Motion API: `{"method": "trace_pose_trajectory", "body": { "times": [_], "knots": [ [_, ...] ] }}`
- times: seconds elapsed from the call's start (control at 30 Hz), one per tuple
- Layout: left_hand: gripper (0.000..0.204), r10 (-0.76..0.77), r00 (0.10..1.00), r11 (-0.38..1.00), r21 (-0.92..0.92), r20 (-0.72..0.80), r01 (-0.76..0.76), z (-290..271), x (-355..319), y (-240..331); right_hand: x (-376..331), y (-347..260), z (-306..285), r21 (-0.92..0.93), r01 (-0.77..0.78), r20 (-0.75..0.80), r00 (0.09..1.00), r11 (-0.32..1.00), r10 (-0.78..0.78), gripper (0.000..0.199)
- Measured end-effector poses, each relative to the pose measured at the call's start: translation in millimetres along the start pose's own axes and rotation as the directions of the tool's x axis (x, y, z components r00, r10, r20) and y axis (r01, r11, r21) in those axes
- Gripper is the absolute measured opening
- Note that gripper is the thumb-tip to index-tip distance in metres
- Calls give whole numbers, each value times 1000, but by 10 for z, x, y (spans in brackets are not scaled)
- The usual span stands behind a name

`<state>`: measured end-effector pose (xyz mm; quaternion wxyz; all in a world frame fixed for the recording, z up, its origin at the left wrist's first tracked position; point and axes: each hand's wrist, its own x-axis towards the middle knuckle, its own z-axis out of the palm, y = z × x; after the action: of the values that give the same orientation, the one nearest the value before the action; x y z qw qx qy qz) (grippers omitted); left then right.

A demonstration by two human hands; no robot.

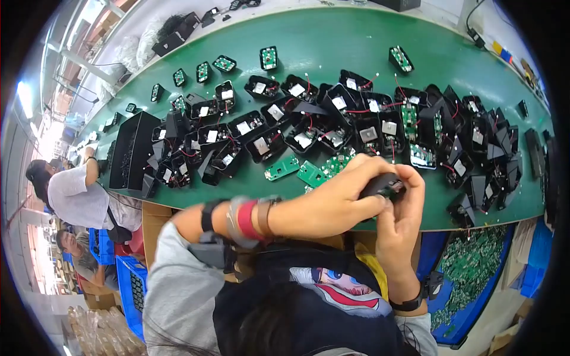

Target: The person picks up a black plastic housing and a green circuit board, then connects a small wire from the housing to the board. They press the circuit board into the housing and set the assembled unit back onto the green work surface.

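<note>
Near the table's front edge, my left hand [341, 199] and my right hand [401, 228] hold a small black plastic housing [380, 185] between them. My left fingers wrap over its top and the thumb presses at its near side, while my right fingers curl round its right side. Something small shows in the housing's opening, too covered to name. Just beyond my left hand lie loose green circuit boards [282, 168]. Past them spread many black housings [261, 146] with red wires and silvery square parts inside, some tilted or stacked.
A green table [344, 38] carries housings with green boards [269, 58] along its far side. A black box [132, 151] of small dark parts stands at left. A blue bin [439, 320] of circuit boards sits below the right front edge. Two people [74, 196] are at the left.
</note>
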<state>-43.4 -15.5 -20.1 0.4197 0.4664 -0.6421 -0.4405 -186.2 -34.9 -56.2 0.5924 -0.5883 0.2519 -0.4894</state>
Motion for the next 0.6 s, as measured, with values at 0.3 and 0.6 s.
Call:
{"method": "trace_pose_trajectory", "body": {
  "times": [0.3,0.6],
  "knots": [
    [32,-391,903,545,836,180,70,-2036,2083,-452,-33,-192,-196,-182,-95,12,995,979,99,56],
    [41,-660,750,446,826,43,346,-2282,2338,-847,-689,-225,-971,-277,-341,-369,901,899,228,31]
  ]
}}
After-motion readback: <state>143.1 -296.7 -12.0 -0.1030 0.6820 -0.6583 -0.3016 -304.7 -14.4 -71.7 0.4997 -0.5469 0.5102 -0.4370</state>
